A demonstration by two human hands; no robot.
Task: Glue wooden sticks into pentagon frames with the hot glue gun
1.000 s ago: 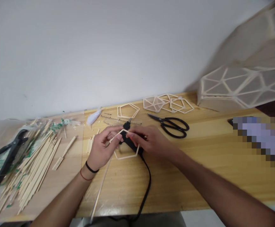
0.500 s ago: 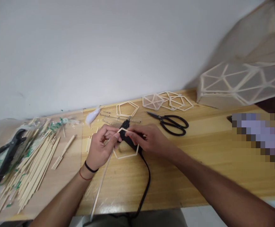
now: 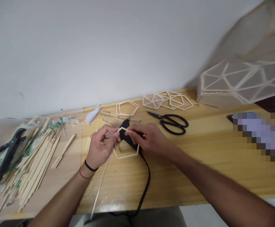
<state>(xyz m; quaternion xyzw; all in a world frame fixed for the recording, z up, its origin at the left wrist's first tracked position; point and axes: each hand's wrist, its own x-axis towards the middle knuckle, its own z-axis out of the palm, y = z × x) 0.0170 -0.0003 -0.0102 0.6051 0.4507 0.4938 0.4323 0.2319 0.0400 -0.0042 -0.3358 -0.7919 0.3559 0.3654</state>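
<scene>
A small pentagon frame of pale wooden sticks (image 3: 127, 156) is held between my two hands. My left hand (image 3: 102, 143) pinches its upper left side, near the top corner. On the upper right side, the fingers of my right hand (image 3: 145, 136) are closed on the same frame. Beneath it lies a black glue gun (image 3: 130, 142), its nozzle pointing to the back and partly covered by my hands. A long thin stick (image 3: 100, 186) runs from below my left hand to the table's front edge.
Black scissors (image 3: 174, 123) lie right of the glue gun. Several pentagon frames (image 3: 128, 108) and a clear ruler (image 3: 120, 117) are at the back. Loose sticks (image 3: 36, 170) and black pliers (image 3: 8, 159) lie left. A large papered frame structure (image 3: 241, 83) stands back right.
</scene>
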